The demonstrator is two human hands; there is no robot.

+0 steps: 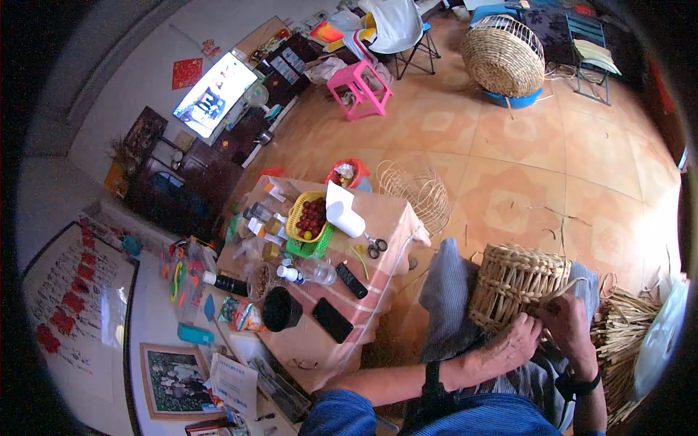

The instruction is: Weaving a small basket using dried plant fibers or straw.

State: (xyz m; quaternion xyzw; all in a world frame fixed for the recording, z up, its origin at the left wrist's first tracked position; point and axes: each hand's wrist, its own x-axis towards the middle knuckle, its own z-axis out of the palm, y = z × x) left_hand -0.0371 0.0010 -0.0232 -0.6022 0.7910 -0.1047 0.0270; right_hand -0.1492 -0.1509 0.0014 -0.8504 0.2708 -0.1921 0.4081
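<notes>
A small round basket (509, 291) of woven straw rests on its side across my lap, over grey striped cloth (445, 305). At its near right end, my left hand (515, 340) is closed in a pinch; what sits between its fingertips is hidden. Right beside it, my right hand (567, 327) is closed with bent fingers around a pale straw strand (576, 285), which curls up from it beside the basket. The two hands almost touch. A thick bundle of straw (627, 327) lies at my right, next to a pale plastic bag (663, 338).
Left of me, a cloth-covered table (378, 291) carries grapes in a yellow basket (297, 218), scissors (376, 248), a remote (352, 280), a phone (333, 320) and a paper roll (346, 219). A wire-like frame (429, 200), pink stool (361, 89) and large woven basket (503, 62) stand beyond.
</notes>
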